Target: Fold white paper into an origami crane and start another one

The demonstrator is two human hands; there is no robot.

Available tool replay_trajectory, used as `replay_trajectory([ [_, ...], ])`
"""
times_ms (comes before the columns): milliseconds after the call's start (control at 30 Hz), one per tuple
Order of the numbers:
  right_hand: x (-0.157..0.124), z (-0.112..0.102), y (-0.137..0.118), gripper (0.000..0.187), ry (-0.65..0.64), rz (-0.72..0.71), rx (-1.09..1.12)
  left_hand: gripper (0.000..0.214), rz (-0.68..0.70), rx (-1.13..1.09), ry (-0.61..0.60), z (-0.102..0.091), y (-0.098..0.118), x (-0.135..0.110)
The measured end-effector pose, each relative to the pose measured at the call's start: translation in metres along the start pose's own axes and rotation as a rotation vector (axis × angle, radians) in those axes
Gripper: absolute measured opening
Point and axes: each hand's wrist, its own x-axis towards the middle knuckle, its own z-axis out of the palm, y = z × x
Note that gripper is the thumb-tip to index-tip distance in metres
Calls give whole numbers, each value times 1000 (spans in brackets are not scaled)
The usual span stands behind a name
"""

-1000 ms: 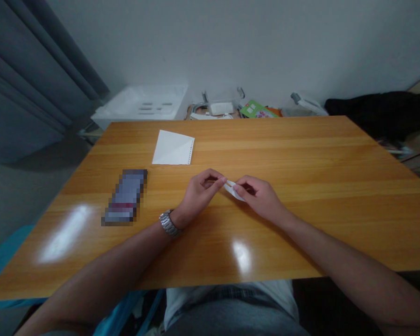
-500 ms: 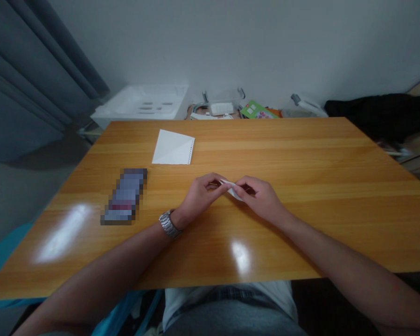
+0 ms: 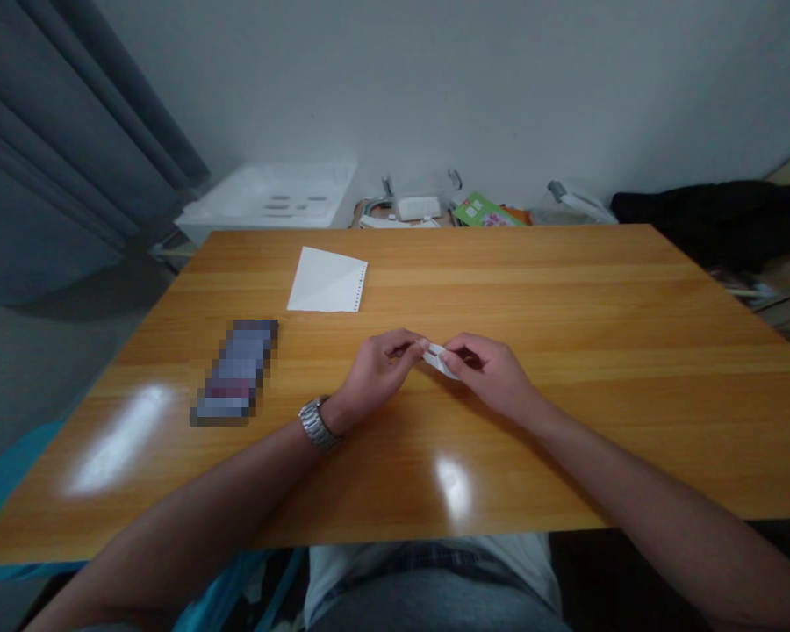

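Before us spreads a shiny wooden surface (image 3: pixel 566 298). A white sheet (image 3: pixel 329 281) with holes along one edge lies toward the far left. Our left hand (image 3: pixel 378 373) and right hand (image 3: pixel 487 369), close together near the middle, both pinch. A silver watch (image 3: pixel 318 423) circles our left wrist. Between our fingertips sits a small white paper (image 3: pixel 442 362), gripped at both ends.
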Motion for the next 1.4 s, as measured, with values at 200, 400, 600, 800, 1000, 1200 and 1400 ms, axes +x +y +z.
replay_trajectory([
  [200, 0, 1, 3, 16, 30, 19, 4, 22, 5, 99, 0, 1, -5, 0],
  [400, 0, 0, 3, 18, 36, -43, -47, 21, 32, 141, -18, 4, -9, -2],
  [600, 0, -2, 2, 21, 46, -90, -119, 24, 74, 182, -3, 4, -7, -2],
  [800, 0, -4, 3, 18, 54, -120, -107, 23, 59, 109, -37, -2, -5, 0],
  [1000, 0, -4, 2, 18, 52, -99, -59, 23, 104, 120, -30, -4, -6, 0],
  [1200, 1, -5, 4, 19, 57, -70, -51, 24, 81, 115, -52, -3, -7, 0],
  [1400, 2, -4, 7, 21, 61, -42, -51, 25, 55, 52, 11, -3, -13, 1],
])
